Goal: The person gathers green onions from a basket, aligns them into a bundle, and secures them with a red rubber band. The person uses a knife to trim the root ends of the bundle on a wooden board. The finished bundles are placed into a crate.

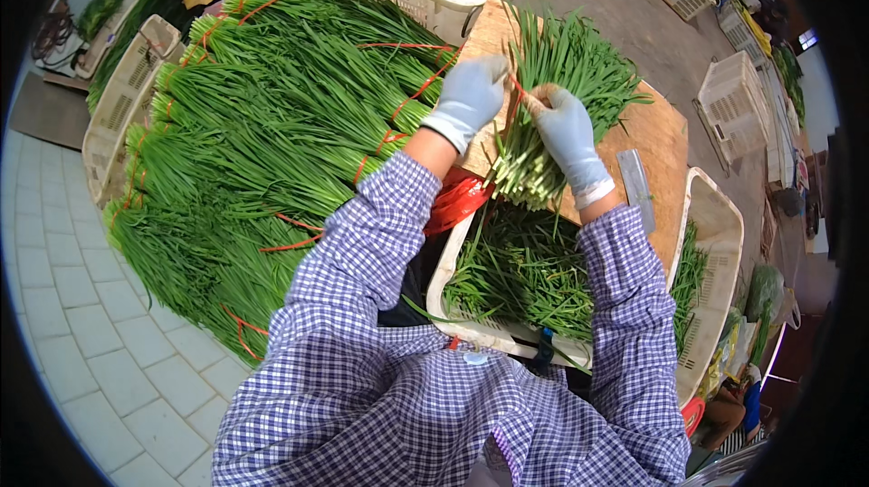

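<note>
A loose-topped bundle of garlic chives (574, 66) lies across a wooden board (662, 127), its cut pale ends towards me. My left hand (475, 90), in a light blue glove, pinches a red tie (517, 88) at the bundle's left side. My right hand (563, 134), gloved alike, has its fingertips on the same tie, against the stalks. A flat metal blade (636, 188) rests on the board right of my right hand. Red plastic strips (461, 200) hang at the board's near left edge.
Many tied chive bundles (271, 113) are heaped at left. A white plastic crate (448, 283) of loose green leaves stands under the board's near side. Another crate (434, 1) is beyond the board. Further crates (733, 107) stand at right; a seated person (726, 416) is lower right.
</note>
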Demonstrator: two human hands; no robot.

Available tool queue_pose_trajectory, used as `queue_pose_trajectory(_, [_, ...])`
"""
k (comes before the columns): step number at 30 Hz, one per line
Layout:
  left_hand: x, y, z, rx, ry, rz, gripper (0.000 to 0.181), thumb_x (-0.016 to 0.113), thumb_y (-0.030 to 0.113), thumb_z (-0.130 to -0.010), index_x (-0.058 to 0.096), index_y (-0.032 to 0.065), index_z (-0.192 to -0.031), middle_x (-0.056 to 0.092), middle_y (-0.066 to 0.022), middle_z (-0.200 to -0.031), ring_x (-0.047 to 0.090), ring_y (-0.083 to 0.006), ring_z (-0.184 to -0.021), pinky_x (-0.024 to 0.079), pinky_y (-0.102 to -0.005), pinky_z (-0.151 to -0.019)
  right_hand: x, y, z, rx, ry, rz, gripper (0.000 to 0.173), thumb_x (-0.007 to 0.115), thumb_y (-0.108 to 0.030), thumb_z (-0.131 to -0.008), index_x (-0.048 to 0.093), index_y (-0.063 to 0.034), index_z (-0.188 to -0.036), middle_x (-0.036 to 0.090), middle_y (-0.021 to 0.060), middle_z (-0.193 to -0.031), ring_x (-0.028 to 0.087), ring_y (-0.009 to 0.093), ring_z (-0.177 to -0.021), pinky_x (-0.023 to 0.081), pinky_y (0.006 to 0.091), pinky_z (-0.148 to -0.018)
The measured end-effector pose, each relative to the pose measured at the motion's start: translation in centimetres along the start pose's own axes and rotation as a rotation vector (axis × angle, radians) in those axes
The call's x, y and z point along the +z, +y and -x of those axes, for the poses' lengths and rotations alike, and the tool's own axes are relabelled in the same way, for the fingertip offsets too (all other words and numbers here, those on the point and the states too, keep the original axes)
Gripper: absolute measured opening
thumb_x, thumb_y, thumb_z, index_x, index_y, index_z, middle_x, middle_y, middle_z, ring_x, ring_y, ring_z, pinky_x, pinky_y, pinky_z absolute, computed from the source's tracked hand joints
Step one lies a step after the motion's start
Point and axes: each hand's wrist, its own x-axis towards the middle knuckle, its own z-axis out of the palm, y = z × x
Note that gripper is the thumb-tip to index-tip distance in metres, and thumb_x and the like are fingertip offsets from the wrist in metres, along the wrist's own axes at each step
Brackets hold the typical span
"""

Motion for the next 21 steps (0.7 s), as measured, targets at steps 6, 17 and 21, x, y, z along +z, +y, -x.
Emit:
queue_pose_trajectory(6, [-2.8,4.3,-3.8,0.143,-0.101,-0.217,0.014,0.061,0.012,-0.081,0.071,0.0132,-0.09,0.068,-0.0107,-0.09,0.066,-0.0317,-0.087,0.053,-0.0392,-0.075,-2.6,-3.7,-3.2,0.015,-0.164,-0.084,0.028,0.06,-0.028,-0.093,0.071,-0.0022,-0.093,0.068,0.0126,-0.073,0.066,0.023,-0.062,0.051,0.038,-0.067])
queue_pose_trajectory(17, [5.2,7.2,7.5,-0.09,-0.34,-0.475,0.098,0.062,0.046,-0.088,0.01,-0.0075,-0.151,0.023,-0.0351,-0.151,0.035,-0.0455,-0.136,0.033,-0.0505,-0.11,-6.9,-0.5,-2.1,-0.023,0.216,0.045,0.031,0.059,-0.034,-0.09,0.074,-0.006,-0.092,0.072,0.0142,-0.085,0.067,0.028,-0.077,0.051,0.0398,-0.075])
queue_pose_trajectory(21, [4.1,7.5,6.1,-0.144,-0.437,-0.438,0.098,0.064,0.045,-0.087,0.011,-0.007,-0.151,0.028,-0.0326,-0.151,0.042,-0.0438,-0.131,0.041,-0.0461,-0.105,-8.2,3.1,-0.4,0.209,0.3,-0.388,0.034,0.057,-0.031,-0.094,0.072,-0.0014,-0.089,0.07,0.0076,-0.078,0.06,0.015,-0.069,0.048,0.033,-0.068])
